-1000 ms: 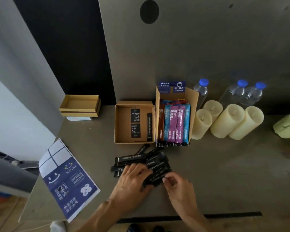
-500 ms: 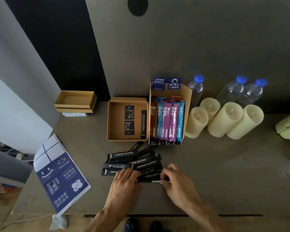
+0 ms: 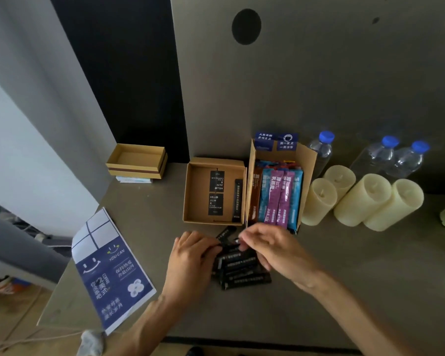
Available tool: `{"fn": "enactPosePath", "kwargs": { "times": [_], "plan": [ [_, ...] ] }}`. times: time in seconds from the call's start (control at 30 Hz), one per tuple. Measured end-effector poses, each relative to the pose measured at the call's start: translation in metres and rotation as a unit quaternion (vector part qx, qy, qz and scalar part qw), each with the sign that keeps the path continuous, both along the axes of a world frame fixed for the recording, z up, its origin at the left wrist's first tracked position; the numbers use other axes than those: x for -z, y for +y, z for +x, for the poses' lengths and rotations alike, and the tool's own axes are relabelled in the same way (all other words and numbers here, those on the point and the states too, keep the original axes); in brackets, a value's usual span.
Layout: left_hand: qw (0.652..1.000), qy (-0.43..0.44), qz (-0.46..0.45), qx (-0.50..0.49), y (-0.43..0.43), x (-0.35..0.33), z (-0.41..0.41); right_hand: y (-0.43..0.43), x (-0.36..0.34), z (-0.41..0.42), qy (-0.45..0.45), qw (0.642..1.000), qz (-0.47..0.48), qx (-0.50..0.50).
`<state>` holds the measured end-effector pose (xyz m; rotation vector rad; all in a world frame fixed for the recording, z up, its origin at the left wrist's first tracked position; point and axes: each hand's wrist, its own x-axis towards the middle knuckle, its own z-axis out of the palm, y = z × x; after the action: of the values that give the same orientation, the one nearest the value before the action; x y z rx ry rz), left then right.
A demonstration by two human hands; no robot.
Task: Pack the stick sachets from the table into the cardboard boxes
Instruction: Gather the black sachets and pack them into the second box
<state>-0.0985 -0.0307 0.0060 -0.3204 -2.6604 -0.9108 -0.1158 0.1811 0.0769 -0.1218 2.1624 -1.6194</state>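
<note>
A pile of black stick sachets [image 3: 242,271] lies on the table in front of two cardboard boxes. My left hand [image 3: 190,260] rests on the pile's left side, fingers curled over sachet ends. My right hand [image 3: 275,250] pinches the end of a black sachet at the pile's top. The open flat box [image 3: 190,199] holds two black cards and one black sachet along its right wall. The taller box [image 3: 308,181] to its right is packed with brown, blue and purple sachets.
Several cream candles [image 3: 362,199] lie right of the boxes, with three water bottles [image 3: 385,155] behind them. A blue and white leaflet [image 3: 108,271] overhangs the table's left front edge. A small stacked box [image 3: 136,160] sits at the back left.
Both hands have moved up the pile toward the boxes. My right hand has shifted from the pile's lower right end to its top, near the tall box's front.
</note>
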Motion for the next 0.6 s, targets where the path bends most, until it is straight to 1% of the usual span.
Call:
{"fn": "enactPosePath", "kwargs": {
  "times": [0.03,0.1,0.13,0.2,0.33,0.4,0.5,0.6],
  "plan": [
    [0.997,-0.045,0.056,-0.014,-0.003,-0.007,-0.004,-0.008,-0.009,-0.007,0.022,1.000,0.007,-0.004],
    [0.979,-0.116,0.163,-0.032,-0.008,-0.021,-0.013,-0.026,-0.022,-0.025,0.076,0.996,0.048,-0.002],
    [0.969,-0.142,0.197,-0.036,-0.011,-0.026,-0.018,-0.035,-0.024,-0.035,0.098,0.992,0.072,0.006],
    [0.959,-0.169,0.225,-0.036,-0.020,-0.030,-0.028,-0.055,-0.026,-0.056,0.118,0.986,0.116,0.022],
    [0.956,-0.187,0.222,-0.050,-0.038,-0.028,-0.048,-0.086,-0.020,-0.092,0.094,0.979,0.178,0.015],
    [0.961,-0.191,0.195,-0.048,-0.045,-0.024,-0.055,-0.097,-0.016,-0.109,0.086,0.974,0.209,0.011],
    [0.977,-0.151,0.135,-0.068,-0.055,-0.015,-0.064,-0.108,-0.010,-0.131,0.084,0.963,0.254,0.021],
    [0.990,-0.101,0.067,-0.070,-0.061,-0.004,-0.068,-0.122,0.005,-0.145,0.060,0.955,0.288,0.025]
  ]
}}
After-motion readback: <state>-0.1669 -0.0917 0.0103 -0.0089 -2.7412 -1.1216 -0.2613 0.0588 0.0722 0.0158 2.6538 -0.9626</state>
